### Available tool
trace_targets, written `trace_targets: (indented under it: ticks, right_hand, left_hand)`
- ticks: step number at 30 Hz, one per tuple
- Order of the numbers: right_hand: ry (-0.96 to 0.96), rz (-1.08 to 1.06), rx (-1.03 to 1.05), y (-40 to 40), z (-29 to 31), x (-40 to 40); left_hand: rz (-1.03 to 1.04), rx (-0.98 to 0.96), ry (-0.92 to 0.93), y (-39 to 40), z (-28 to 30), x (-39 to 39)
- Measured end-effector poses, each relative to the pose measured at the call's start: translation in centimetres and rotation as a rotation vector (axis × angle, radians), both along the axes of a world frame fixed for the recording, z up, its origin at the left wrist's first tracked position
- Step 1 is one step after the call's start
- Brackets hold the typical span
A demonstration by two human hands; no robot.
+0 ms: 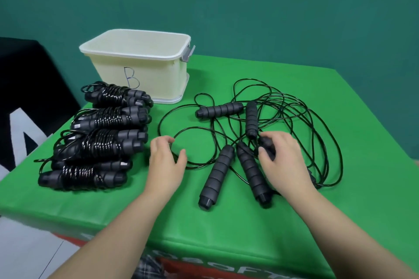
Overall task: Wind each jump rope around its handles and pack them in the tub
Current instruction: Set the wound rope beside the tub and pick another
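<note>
The right hand (283, 161) has its fingers (264, 154) curled around one black ribbed handle (267, 145) in the tangle of loose jump ropes (283, 108). The left hand (166, 163) hovers over a cord loop, fingers relaxed and holding nothing. Left of it lie the wound ropes (102, 133), cords coiled tightly around paired handles. Beyond them the cream tub (140, 61), marked "B", stands on the green tabletop (226, 222).

I see black wound jump ropes with foam handles (99, 133) stacked at the left. Loose black jump ropes (260, 133) lie tangled at the right. The cream plastic tub (138, 63) stands behind, marked "B".
</note>
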State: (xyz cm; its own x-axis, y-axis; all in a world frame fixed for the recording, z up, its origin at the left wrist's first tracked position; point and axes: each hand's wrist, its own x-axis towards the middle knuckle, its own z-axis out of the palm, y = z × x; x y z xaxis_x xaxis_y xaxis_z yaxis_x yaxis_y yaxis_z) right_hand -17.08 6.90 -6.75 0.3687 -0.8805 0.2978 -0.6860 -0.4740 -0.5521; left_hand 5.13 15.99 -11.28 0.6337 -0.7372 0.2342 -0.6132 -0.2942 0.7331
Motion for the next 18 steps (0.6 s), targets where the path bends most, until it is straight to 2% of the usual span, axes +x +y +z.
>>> trace_targets:
  ticks: [2, 5, 10, 12, 15, 18]
  right_hand:
    - [0.047, -0.001, 0.021, -1.7, 0.4, 1.1]
    - [0.146, -0.011, 0.059, -4.2, 0.9, 3.2]
    - [0.446, 0.078, 0.068, -8.7, 1.1, 7.4]
    - [0.542, 0.130, 0.142, -10.4, 0.9, 8.8]
    - [0.577, 0.143, 0.259, -11.9, 0.2, 9.9]
    - [0.528, 0.088, 0.209, -12.4, -0.3, 10.0]
  left_hand:
    - [-0.046, 0.047, -0.128, -1.0, -0.1, 0.1]
    - [-0.101, 0.121, -0.223, -1.9, -0.5, 0.2]
    - [-0.106, 0.159, -0.239, -2.0, -1.0, 0.2]
    - [-0.101, 0.166, -0.239, -2.1, -1.2, 0.2]
    - [-0.099, 0.165, -0.239, -2.1, -1.3, 0.2]
    - [-0.094, 0.165, -0.236, -2.1, -1.4, 0.3]
